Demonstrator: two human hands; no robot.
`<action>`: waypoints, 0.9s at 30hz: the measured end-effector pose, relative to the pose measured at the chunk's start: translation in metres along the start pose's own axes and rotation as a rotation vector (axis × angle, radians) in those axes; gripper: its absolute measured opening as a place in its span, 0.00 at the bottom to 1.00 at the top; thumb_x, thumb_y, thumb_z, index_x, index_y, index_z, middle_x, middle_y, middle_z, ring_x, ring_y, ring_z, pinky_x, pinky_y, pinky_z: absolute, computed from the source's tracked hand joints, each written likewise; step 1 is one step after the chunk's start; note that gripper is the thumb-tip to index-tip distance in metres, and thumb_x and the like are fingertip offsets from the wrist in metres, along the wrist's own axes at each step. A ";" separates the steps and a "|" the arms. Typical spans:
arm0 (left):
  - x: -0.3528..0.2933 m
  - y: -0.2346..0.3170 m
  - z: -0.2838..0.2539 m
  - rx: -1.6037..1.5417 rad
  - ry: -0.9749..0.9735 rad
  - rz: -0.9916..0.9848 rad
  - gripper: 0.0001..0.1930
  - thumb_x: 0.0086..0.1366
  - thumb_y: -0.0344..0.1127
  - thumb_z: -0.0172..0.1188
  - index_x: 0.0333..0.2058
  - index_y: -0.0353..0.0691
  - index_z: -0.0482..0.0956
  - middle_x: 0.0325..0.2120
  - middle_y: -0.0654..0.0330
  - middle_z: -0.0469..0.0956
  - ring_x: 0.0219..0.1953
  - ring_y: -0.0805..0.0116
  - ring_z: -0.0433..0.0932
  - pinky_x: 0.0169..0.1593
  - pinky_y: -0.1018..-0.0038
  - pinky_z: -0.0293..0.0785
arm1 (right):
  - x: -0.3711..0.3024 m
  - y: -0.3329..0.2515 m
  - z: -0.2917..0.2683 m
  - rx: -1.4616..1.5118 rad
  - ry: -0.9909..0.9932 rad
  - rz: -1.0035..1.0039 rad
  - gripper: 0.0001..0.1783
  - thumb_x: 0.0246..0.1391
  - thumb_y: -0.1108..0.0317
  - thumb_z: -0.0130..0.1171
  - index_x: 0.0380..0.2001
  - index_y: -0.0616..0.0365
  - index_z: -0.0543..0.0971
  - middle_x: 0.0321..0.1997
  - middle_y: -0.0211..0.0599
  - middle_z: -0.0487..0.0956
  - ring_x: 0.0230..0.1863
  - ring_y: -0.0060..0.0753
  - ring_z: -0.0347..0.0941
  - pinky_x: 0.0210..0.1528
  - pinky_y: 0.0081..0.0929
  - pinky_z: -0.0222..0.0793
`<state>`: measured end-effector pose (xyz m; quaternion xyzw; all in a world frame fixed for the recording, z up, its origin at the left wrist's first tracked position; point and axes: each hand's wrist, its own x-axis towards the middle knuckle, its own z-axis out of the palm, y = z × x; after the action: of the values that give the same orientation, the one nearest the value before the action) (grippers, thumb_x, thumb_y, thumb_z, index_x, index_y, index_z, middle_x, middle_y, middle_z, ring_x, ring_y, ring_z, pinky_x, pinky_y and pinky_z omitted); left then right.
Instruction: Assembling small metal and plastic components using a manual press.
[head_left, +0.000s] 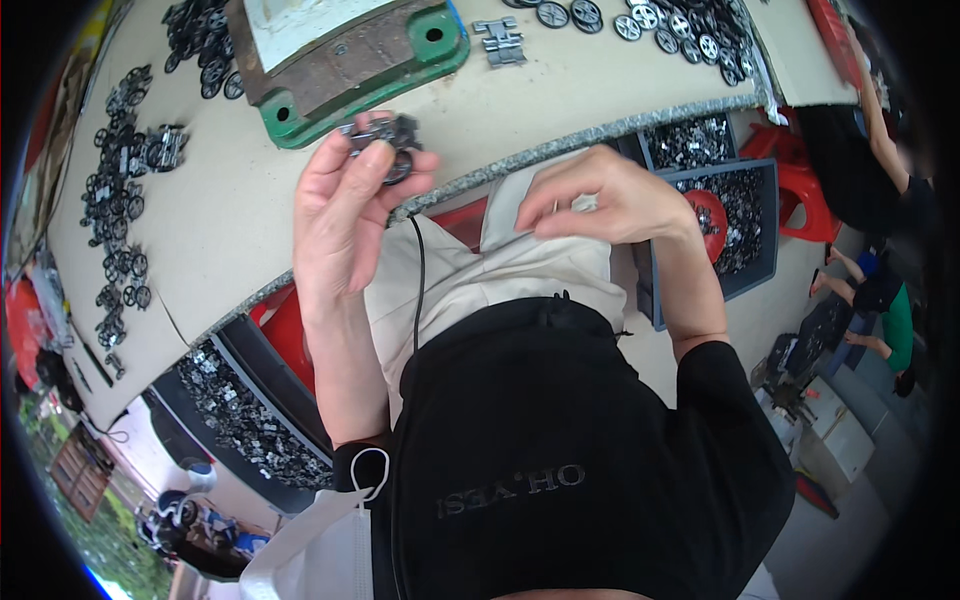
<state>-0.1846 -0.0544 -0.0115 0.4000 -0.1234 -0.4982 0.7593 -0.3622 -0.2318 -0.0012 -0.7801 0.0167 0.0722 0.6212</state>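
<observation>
My left hand (345,205) is closed around a small grey toy-vehicle chassis (382,130), held by thumb and fingers above the table's front edge. A black spoked wheel (398,168) shows on the chassis's near side. My right hand (612,198) is apart from it to the right, over my lap near the edge. Its fingers are curled, with thumb and fingertips close together, and I cannot make out what, if anything, is between them. Just beyond my left hand stands a green metal base (400,75) with a brown plate. Another grey chassis (500,42) lies to its right.
Loose black wheels (690,40) lie at the far right of the table (220,240). Wheeled chassis (120,210) line its left side. Grey bins of small parts stand lower left (250,420) and right (765,225), the right one holding a red dish (710,228). Other people are at right.
</observation>
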 end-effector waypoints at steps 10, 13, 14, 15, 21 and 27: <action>-0.018 0.001 -0.008 0.082 0.064 0.068 0.13 0.63 0.30 0.51 0.46 0.31 0.69 0.39 0.54 0.73 0.37 0.61 0.77 0.42 0.72 0.77 | -0.023 -0.007 -0.050 0.253 0.356 0.078 0.08 0.54 0.70 0.53 0.34 0.63 0.78 0.25 0.30 0.77 0.18 0.11 0.67 0.16 0.08 0.61; -0.020 -0.004 0.000 0.139 0.084 0.039 0.13 0.63 0.29 0.51 0.46 0.31 0.69 0.35 0.55 0.75 0.34 0.64 0.78 0.37 0.75 0.77 | -0.021 0.013 -0.069 -0.063 0.725 0.092 0.12 0.54 0.63 0.56 0.35 0.61 0.78 0.24 0.25 0.75 0.22 0.10 0.66 0.18 0.09 0.62; -0.022 -0.004 0.002 0.136 0.076 0.045 0.13 0.63 0.29 0.51 0.46 0.31 0.69 0.35 0.55 0.75 0.34 0.64 0.78 0.37 0.75 0.77 | -0.020 0.011 -0.072 -0.162 0.812 0.171 0.12 0.52 0.62 0.58 0.36 0.59 0.78 0.24 0.24 0.74 0.23 0.11 0.66 0.19 0.10 0.61; -0.022 -0.004 0.003 0.139 0.092 0.038 0.13 0.63 0.29 0.51 0.46 0.31 0.69 0.34 0.55 0.76 0.33 0.64 0.78 0.36 0.76 0.77 | -0.019 0.014 -0.077 -0.169 0.814 0.169 0.12 0.52 0.62 0.58 0.36 0.59 0.78 0.24 0.24 0.74 0.23 0.11 0.66 0.19 0.10 0.61; -0.023 -0.002 -0.002 0.087 0.121 0.044 0.13 0.62 0.31 0.52 0.44 0.31 0.69 0.32 0.54 0.76 0.33 0.64 0.78 0.36 0.76 0.77 | -0.005 0.014 -0.088 -0.425 0.927 0.087 0.10 0.47 0.65 0.59 0.32 0.59 0.79 0.21 0.31 0.76 0.23 0.18 0.68 0.28 0.19 0.66; -0.016 -0.001 -0.001 0.068 0.095 0.032 0.13 0.62 0.31 0.53 0.44 0.31 0.70 0.32 0.54 0.76 0.33 0.63 0.78 0.37 0.75 0.77 | 0.016 0.005 -0.089 -0.699 0.918 0.094 0.14 0.48 0.60 0.59 0.33 0.60 0.78 0.27 0.31 0.75 0.26 0.27 0.70 0.30 0.23 0.66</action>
<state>-0.1919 -0.0400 -0.0095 0.4468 -0.1107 -0.4621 0.7581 -0.3390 -0.3187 0.0117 -0.8888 0.2943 -0.2447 0.2520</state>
